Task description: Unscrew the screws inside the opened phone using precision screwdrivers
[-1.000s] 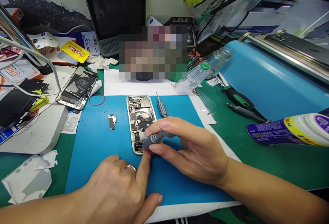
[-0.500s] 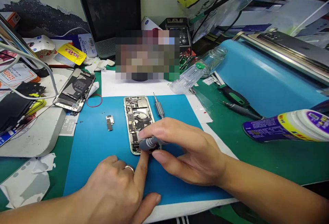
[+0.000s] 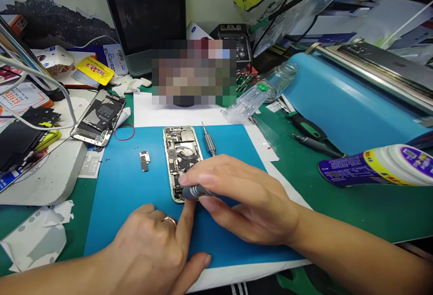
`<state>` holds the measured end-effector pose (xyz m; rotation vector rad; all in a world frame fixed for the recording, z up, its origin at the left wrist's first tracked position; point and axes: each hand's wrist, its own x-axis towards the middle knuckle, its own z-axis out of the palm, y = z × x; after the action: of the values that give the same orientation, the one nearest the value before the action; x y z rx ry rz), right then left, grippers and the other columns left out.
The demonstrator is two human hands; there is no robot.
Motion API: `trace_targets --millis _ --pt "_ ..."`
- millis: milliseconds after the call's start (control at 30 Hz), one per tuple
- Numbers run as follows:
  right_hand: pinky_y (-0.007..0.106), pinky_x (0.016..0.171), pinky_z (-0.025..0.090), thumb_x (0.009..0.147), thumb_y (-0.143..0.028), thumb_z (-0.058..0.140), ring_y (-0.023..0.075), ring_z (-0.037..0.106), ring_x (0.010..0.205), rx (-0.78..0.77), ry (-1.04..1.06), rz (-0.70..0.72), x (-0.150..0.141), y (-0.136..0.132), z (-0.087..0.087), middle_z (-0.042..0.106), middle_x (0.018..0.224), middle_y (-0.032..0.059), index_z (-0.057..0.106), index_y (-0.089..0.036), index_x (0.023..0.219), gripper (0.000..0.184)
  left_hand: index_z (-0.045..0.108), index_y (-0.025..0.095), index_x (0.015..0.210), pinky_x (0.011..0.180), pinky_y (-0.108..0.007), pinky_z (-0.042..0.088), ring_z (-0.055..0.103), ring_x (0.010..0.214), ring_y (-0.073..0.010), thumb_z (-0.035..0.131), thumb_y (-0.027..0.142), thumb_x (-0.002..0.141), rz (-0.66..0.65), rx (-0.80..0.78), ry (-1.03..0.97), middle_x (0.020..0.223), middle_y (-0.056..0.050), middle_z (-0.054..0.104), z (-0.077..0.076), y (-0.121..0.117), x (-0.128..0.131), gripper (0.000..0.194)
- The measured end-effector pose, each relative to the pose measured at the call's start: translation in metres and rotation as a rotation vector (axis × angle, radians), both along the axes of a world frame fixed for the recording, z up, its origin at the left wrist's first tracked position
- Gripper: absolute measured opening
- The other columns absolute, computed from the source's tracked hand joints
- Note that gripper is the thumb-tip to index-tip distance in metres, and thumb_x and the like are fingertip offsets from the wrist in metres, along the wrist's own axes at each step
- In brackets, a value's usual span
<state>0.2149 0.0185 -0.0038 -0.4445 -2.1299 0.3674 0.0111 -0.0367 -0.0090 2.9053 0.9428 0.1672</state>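
Note:
An opened smartphone lies on the blue mat with its circuit boards and inner parts exposed. My right hand is closed, thumb and fingers around a grey screwdriver tilted over the phone's lower end. The screwdriver's tip is hidden. With its index finger stretched out, my left hand touches the phone's bottom edge; its thumb is apart and the other fingers are curled, holding nothing. A second small screwdriver lies right of the phone. Left of it rests a small metal-and-black phone part.
Another opened phone sits at the left on a white device, near a red rubber band. A purple-and-white bottle and a green-black handled tool lie at right. Behind stand a screen and a glass jar.
My right hand and the screwdriver have shifted very slightly to the left over the phone's lower end. My left hand stays at the phone's bottom edge.

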Motion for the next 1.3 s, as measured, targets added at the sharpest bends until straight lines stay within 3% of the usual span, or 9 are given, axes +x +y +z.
trace_targets --millis 167,300,433,600,700,800,900,1100,1300 --pt "0.031 0.079 0.061 0.1 -0.016 0.056 0.0158 0.072 0.09 0.052 -0.018 -0.065 -0.0003 0.0012 0.0002 0.076 0.098 0.0097 0.054 -0.014 0.127 0.027 0.052 0.019 0.088 0.046 -0.038 0.052 0.061 0.046 -0.0235 0.06 0.041 0.092 0.005 -0.013 0.003 0.059 -0.001 0.063 0.0003 -0.0003 -0.0002 0.023" --pt "0.031 0.089 0.061 0.096 -0.005 0.054 0.0146 0.072 0.098 0.027 -0.008 -0.019 -0.0001 0.0013 0.0007 0.076 0.103 0.0102 0.052 -0.013 0.13 0.035 0.054 0.017 0.095 0.046 -0.039 0.052 0.061 0.046 -0.0239 0.06 0.04 0.092 0.003 -0.024 0.002 0.06 -0.001 0.063 0.0006 -0.0006 -0.001 0.024" --pt "0.031 0.078 0.061 0.1 -0.017 0.056 0.0161 0.072 0.088 0.053 -0.031 -0.075 0.0003 0.0002 0.0006 0.075 0.096 0.0086 0.054 -0.015 0.129 0.029 0.054 0.011 0.109 0.046 -0.039 0.052 0.061 0.046 -0.0242 0.059 0.04 0.093 0.013 -0.021 0.008 0.059 0.0 0.064 -0.0001 -0.0015 -0.0013 0.034" --pt "0.032 0.092 0.06 0.097 -0.006 0.053 0.0154 0.072 0.101 0.028 -0.034 -0.034 0.0001 -0.0003 0.0014 0.077 0.104 0.0103 0.05 -0.014 0.132 0.036 0.053 0.007 0.117 0.046 -0.039 0.051 0.061 0.045 -0.0244 0.059 0.041 0.093 0.004 -0.004 0.008 0.06 -0.001 0.064 -0.0006 -0.0016 -0.0006 0.042" --pt "0.032 0.087 0.06 0.1 -0.012 0.053 0.015 0.071 0.092 0.05 -0.037 -0.028 0.0009 0.0001 0.0018 0.076 0.097 0.0092 0.052 -0.013 0.127 0.027 0.052 0.006 0.121 0.047 -0.038 0.05 0.061 0.045 -0.0239 0.059 0.041 0.092 0.012 0.006 0.011 0.059 0.0 0.064 -0.0005 -0.0012 -0.0003 0.046" --pt "0.032 0.085 0.06 0.101 -0.017 0.055 0.0158 0.071 0.092 0.062 -0.053 -0.082 0.0021 0.0002 0.0031 0.075 0.097 0.01 0.054 -0.013 0.126 0.026 0.052 0.008 0.118 0.048 -0.037 0.05 0.061 0.046 -0.0233 0.059 0.04 0.092 0.016 0.007 0.024 0.06 0.0 0.064 -0.0005 -0.001 -0.0004 0.042" --pt "0.031 0.094 0.059 0.099 -0.006 0.052 0.0143 0.072 0.103 0.05 -0.056 -0.053 0.0023 -0.0002 0.0046 0.077 0.105 0.0108 0.052 -0.013 0.132 0.034 0.053 0.01 0.111 0.048 -0.036 0.05 0.061 0.046 -0.0226 0.057 0.041 0.093 0.003 0.005 0.02 0.06 0.0 0.064 -0.0004 -0.0006 -0.0003 0.036" --pt "0.031 0.085 0.06 0.1 -0.016 0.055 0.0153 0.071 0.089 0.084 -0.058 -0.103 0.0025 -0.0004 0.0034 0.075 0.093 0.0076 0.058 -0.014 0.126 0.026 0.051 0.007 0.121 0.049 -0.037 0.051 0.062 0.047 -0.0235 0.055 0.04 0.094 0.014 -0.012 0.031 0.06 0.0 0.065 0.0014 -0.0001 -0.0001 0.043" --pt "0.031 0.096 0.058 0.099 -0.008 0.053 0.014 0.072 0.097 0.063 -0.053 -0.041 0.0022 -0.0003 0.004 0.077 0.101 0.0098 0.055 -0.012 0.126 0.027 0.053 0.009 0.115 0.048 -0.038 0.052 0.062 0.047 -0.0237 0.058 0.039 0.093 0.007 -0.032 0.037 0.061 0.0 0.065 0.0031 0.0003 -0.0004 0.038"
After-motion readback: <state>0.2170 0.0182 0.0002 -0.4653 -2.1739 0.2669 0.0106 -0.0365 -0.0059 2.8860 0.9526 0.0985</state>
